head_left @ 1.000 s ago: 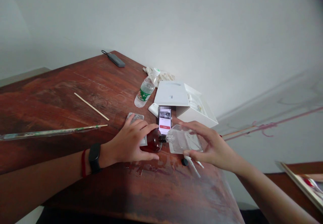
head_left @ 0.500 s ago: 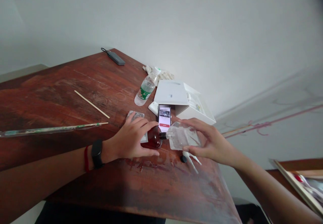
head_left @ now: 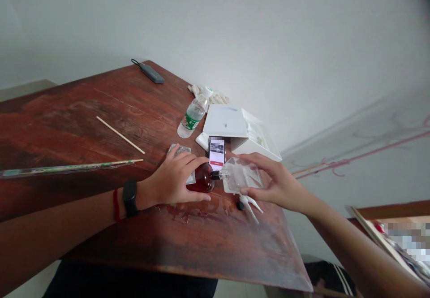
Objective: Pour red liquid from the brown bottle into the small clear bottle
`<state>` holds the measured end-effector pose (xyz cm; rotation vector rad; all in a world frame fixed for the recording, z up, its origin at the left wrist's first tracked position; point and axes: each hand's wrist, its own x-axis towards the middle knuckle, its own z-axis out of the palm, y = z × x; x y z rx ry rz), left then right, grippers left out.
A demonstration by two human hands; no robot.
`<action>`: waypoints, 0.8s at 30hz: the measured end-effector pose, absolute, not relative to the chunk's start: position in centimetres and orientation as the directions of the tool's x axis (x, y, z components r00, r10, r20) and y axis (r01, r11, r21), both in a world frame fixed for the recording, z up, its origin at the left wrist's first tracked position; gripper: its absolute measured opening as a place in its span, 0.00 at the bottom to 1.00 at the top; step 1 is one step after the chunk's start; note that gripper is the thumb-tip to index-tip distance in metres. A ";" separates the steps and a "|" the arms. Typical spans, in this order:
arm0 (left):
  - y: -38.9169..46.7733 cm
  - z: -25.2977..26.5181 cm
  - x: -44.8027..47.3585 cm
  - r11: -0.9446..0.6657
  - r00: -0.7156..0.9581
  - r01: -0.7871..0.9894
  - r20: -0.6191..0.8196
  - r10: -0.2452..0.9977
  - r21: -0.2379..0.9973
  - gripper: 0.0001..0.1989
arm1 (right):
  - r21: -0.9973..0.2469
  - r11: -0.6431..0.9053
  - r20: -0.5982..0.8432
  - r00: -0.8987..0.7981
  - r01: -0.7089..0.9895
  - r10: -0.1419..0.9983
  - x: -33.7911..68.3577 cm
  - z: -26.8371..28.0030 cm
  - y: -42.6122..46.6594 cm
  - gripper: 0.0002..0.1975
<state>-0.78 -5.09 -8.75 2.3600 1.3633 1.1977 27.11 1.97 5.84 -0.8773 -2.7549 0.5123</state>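
left hand [head_left: 174, 181] is closed around a round amber-brown glass bottle [head_left: 203, 182] on the worn red-brown wooden table [head_left: 101, 123]. bottle neck meets the mouth of a clear square plastic bottle [head_left: 242, 174], tilted on its side and gripped in the right hand [head_left: 275, 183]. lit smartphone [head_left: 217, 152] lies just behind; wet patch beneath.

No text is legible on the phone [head_left: 217, 153] or water bottle [head_left: 192, 117].

Two bottles meet mouth to mouth.
The brown bottle [head_left: 203, 183] lies under the left hand [head_left: 173, 182]; the clear bottle [head_left: 242, 178], tipped sideways, sits in the right hand [head_left: 274, 183], necks touching between both hands.
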 end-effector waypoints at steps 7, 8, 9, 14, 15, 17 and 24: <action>-5.1 -8.9 -0.8 -0.582 0.259 0.641 0.573 0.778 0.501 0.43 | -0.332 0.779 0.089 -0.805 0.532 0.587 26.3 6.9 1.4 0.30; -5.1 -8.9 -0.8 -0.584 0.258 0.637 0.576 0.776 0.502 0.43 | -0.328 0.779 0.086 -0.805 0.534 0.587 26.3 7.0 1.4 0.29; -5.1 -8.9 -0.8 -0.587 0.258 0.634 0.578 0.774 0.504 0.43 | -0.326 0.780 0.083 -0.806 0.534 0.586 26.2 7.2 1.3 0.29; -5.1 -9.0 -0.8 -0.606 0.270 0.627 0.592 0.759 0.490 0.43 | -0.305 0.776 0.048 -0.805 0.553 0.592 25.9 8.1 1.0 0.30; -5.1 -9.1 -0.8 -0.609 0.271 0.627 0.597 0.755 0.486 0.43 | -0.301 0.772 0.036 -0.802 0.561 0.597 25.8 8.2 0.9 0.30; -5.1 -9.2 -0.7 -0.610 0.267 0.627 0.602 0.753 0.484 0.43 | -0.298 0.766 0.024 -0.798 0.569 0.602 25.7 8.5 0.8 0.31; -5.2 -8.8 -0.8 -0.601 0.257 0.611 0.589 0.766 0.516 0.43 | -0.295 0.765 0.026 -0.796 0.572 0.605 25.6 8.7 0.9 0.31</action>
